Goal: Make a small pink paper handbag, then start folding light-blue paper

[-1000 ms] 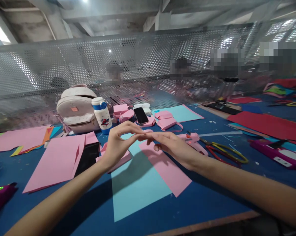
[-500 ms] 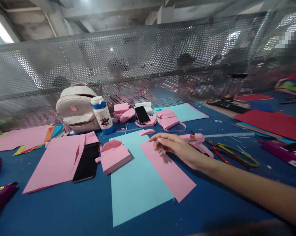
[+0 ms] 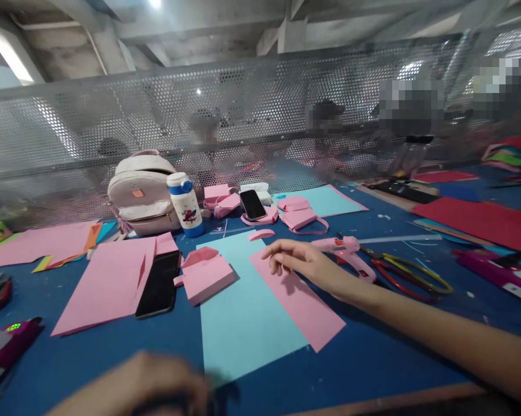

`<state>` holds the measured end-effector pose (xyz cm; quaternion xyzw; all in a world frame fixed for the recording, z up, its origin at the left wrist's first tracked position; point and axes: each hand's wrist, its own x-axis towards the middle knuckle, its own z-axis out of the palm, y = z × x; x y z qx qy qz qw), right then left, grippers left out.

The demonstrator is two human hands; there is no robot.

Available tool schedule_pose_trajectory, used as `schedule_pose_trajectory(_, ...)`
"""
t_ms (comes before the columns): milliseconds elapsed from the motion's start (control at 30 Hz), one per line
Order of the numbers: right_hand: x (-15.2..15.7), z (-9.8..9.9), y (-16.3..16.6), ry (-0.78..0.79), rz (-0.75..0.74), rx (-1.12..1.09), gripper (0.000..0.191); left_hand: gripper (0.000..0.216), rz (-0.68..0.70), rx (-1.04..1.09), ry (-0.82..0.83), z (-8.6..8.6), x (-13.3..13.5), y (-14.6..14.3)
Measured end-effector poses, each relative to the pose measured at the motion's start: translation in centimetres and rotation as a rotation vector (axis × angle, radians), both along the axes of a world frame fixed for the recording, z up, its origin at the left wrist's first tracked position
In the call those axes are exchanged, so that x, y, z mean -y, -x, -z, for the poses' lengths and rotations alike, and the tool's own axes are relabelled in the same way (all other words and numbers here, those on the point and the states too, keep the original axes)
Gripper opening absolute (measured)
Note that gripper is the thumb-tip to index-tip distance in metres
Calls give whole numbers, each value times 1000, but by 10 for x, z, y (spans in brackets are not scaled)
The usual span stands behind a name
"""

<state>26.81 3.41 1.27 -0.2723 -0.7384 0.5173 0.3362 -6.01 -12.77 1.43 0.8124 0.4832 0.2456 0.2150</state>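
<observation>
**Parted, no longer meeting in the middle**

Taking the flat, light-blue paper sheet [image 3: 247,320] on the dark-blue counter [image 3: 360,358] as the dial: back in view at eight o'clock, the motion-blurred left hand [image 3: 156,378], with a dark, indistinct object [image 3: 160,404] at the fingers. Impossible to tell whether this grip pinches or merely passes by. At two o'clock, nearly unmoved, the right hand [image 3: 298,263], hovering above the pink rectangular paper strip [image 3: 306,312], grip loosely curled and spread, nothing visible inside. A second ago, fingertip to fingertip above these papers; now well apart. Suggests a break in two-handed handling.

Matte and crisp-edged, both papers, overlapping at three o'clock. At ten, lapping onto the sheet, a boxy pink folded-paper bag [image 3: 211,277], sharply creased. At twelve, just beyond the right fingertips, a short curved pink paper piece [image 3: 261,234]. Farther out at two, a smooth pink plastic glue gun [image 3: 350,247].
</observation>
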Motion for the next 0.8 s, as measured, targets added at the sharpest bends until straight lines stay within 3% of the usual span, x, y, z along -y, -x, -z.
schedule_pose_trajectory(33, 0, 3, 1, -10, -20, 13, 24, 29, 4, -31, 8, -3, -20, 3)
schedule_pose_trajectory(167, 4, 13, 9, -45, -98, 117, 23, 39, -265, -200, -168, -3, -115, 10)
schedule_pose_trajectory(233, 5, 17, 13, -31, -103, 150, 22, 41, -270, -175, -144, 2, -152, 8)
schedule_pose_trajectory(300, 5, 21, 14, -10, -87, 138, 21, 31, -227, -142, -124, 4, -173, 3)
schedule_pose_trajectory(400, 1, 29, 14, -10, -37, 89, 26, 23, -181, -56, -188, -4, -176, -10)
schedule_pose_trajectory(600, -8, 43, 10, 154, 137, -37, 43, 16, -90, 120, -416, -34, -149, -48)
schedule_pose_trajectory(700, -8, 48, 9, 162, 123, -68, 54, 15, 24, 163, -567, -31, -144, -66)
schedule_pose_trajectory(800, -9, 52, 7, 75, 133, -78, 46, 18, 111, 144, -624, -20, -145, -78)
